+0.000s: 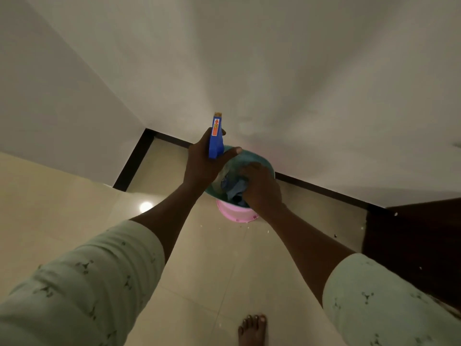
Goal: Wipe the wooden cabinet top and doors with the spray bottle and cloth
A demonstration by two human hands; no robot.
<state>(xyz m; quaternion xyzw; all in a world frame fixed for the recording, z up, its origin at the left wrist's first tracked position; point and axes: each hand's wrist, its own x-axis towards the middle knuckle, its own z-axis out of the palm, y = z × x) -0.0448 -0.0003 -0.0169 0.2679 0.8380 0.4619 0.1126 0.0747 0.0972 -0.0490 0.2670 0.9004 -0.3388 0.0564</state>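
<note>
Above one teal and pink bucket [232, 212], one blue spray bottle [216, 137] stood up in the left hand [202, 163], fingers curled round it, thumb out straight. One blue cloth [235, 188] lay in the bucket, gripped by the right hand [262, 188]. One dark wooden cabinet [411, 245] stood at the right. One bare foot [252, 329] was on shiny cream floor tiles [199, 270], near white walls [274, 71].

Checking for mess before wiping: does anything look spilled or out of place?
Small white specks lie scattered on the floor tiles beside the pink bucket, and a few on the dark wooden cabinet; they look like debris. Nothing looks spilled or damaged.
</note>
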